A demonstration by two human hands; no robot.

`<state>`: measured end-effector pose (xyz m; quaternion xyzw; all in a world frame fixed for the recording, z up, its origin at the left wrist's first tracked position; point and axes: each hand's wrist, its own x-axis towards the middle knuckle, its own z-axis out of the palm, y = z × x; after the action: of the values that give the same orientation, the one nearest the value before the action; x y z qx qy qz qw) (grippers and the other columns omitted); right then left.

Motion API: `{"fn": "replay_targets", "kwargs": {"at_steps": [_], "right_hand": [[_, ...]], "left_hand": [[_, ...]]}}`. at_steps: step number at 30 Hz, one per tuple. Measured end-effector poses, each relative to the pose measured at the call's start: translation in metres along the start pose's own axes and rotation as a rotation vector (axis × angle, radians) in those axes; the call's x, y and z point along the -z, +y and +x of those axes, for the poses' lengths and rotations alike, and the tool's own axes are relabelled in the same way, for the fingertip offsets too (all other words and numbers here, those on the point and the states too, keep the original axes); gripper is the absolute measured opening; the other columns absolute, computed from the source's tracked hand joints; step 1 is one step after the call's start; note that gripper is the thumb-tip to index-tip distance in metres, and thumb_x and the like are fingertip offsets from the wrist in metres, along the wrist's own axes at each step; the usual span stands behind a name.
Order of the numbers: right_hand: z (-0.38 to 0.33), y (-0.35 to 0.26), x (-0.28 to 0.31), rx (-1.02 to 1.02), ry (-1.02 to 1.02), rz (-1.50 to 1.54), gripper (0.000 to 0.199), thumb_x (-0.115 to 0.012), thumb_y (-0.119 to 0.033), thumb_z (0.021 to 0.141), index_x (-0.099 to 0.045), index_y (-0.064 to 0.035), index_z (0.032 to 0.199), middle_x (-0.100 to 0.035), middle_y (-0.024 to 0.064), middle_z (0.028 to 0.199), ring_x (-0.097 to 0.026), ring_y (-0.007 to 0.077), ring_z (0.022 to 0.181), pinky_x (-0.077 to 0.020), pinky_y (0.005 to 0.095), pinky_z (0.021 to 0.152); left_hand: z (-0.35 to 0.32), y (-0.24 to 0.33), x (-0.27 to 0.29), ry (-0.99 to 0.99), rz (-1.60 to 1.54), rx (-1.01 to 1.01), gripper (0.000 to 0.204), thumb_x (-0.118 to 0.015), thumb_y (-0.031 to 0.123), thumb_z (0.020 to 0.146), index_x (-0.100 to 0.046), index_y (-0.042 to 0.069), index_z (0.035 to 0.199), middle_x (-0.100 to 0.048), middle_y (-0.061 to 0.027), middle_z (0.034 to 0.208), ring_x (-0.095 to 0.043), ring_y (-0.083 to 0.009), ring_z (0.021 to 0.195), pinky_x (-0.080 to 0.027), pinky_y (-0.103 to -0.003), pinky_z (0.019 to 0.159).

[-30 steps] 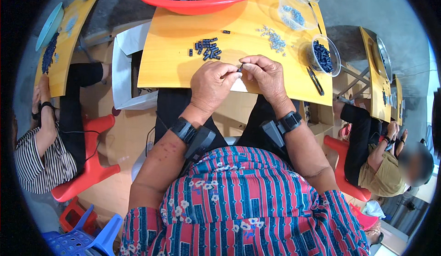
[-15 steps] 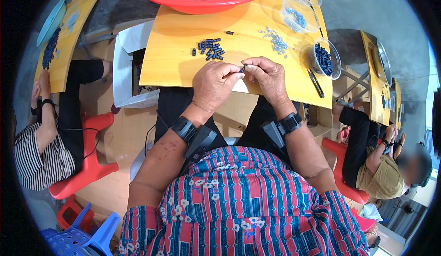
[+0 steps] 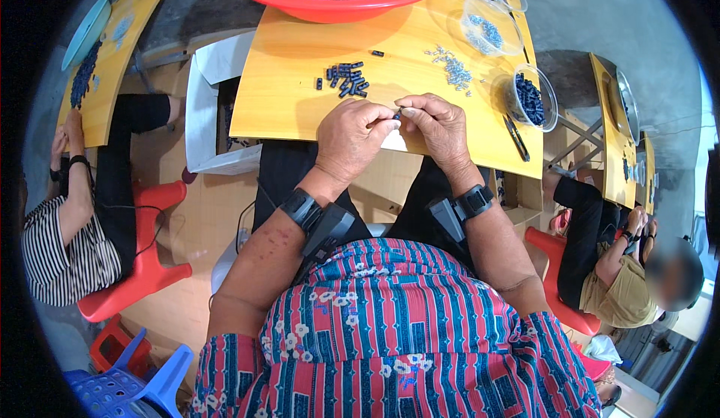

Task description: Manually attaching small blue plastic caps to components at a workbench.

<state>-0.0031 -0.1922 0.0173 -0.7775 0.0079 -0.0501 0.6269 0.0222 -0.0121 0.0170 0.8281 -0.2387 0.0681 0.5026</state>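
Above the table's front edge, my left hand [image 3: 351, 136] and my right hand [image 3: 439, 130] meet fingertip to fingertip. Both pinch a small dark plastic piece [image 3: 397, 113] between thumb and forefinger, and most of it is covered by the fingers. Just beyond my left hand lies a loose pile of short black plastic pieces [image 3: 347, 79], with one more piece [image 3: 377, 53] lying apart behind it. Tiny clear parts [image 3: 454, 70] are scattered on the table past my right hand.
A red basin [image 3: 337, 13] heaped with dark pieces stands at the back of the yellow table [image 3: 281, 110]. To the right are a clear tub [image 3: 493, 46] of small clear parts, another tub [image 3: 550, 118] of dark pieces, and a slim black tool [image 3: 517, 137]. Co-workers sit on both sides.
The tabletop and its contents have shifted very slightly to the right in view. My hands keep the same pinch on the small dark piece, with hardly any movement.
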Motion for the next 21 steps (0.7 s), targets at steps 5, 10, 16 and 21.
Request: {"fn": "replay_targets", "kwargs": {"at_steps": [5, 10, 16, 21], "right_hand": [[-0.0004, 0.0017, 0.0007, 0.048, 0.007, -0.011, 0.014, -0.066, -0.001, 0.089, -0.075, -0.0004, 0.1, -0.065, 0.0046, 0.08, -0.062, 0.0095, 0.066, -0.0499, 0.0231, 0.062], [-0.0028, 0.0002, 0.0026, 0.079, 0.008, -0.037, 0.014, -0.066, 0.0, 0.089, -0.075, -0.0008, 0.1, -0.065, 0.0049, 0.079, -0.062, 0.0101, 0.067, -0.0503, 0.0236, 0.063], [-0.0014, -0.0021, -0.0003, 0.079, 0.015, -0.016, 0.014, -0.065, 0.002, 0.089, -0.075, -0.0018, 0.099, -0.065, 0.0047, 0.079, -0.062, 0.0103, 0.068, -0.0506, 0.0237, 0.065], [-0.0025, -0.0016, -0.0004, 0.091, 0.011, -0.041, 0.017, -0.064, 0.003, 0.09, -0.076, -0.0052, 0.099, -0.065, 0.0042, 0.08, -0.062, 0.0104, 0.068, -0.0506, 0.0236, 0.065]], "left_hand": [[0.0009, 0.0001, -0.0006, 0.007, -0.012, -0.005, 0.012, -0.076, 0.019, 0.078, -0.071, 0.008, 0.081, -0.069, -0.0066, 0.078, -0.064, -0.0278, 0.077, -0.051, -0.039, 0.069], [-0.0008, 0.0013, -0.0022, -0.005, -0.012, 0.028, 0.013, -0.075, 0.019, 0.079, -0.072, 0.007, 0.082, -0.069, -0.0068, 0.079, -0.064, -0.028, 0.078, -0.051, -0.04, 0.071], [0.0019, -0.003, 0.0009, -0.031, -0.03, 0.021, 0.015, -0.076, 0.02, 0.08, -0.072, 0.007, 0.083, -0.069, -0.0074, 0.079, -0.064, -0.0283, 0.078, -0.051, -0.04, 0.071], [0.0012, -0.0051, -0.0009, -0.037, -0.03, 0.013, 0.015, -0.075, 0.021, 0.08, -0.071, 0.006, 0.083, -0.069, -0.0077, 0.079, -0.064, -0.0286, 0.079, -0.051, -0.04, 0.072]]}}
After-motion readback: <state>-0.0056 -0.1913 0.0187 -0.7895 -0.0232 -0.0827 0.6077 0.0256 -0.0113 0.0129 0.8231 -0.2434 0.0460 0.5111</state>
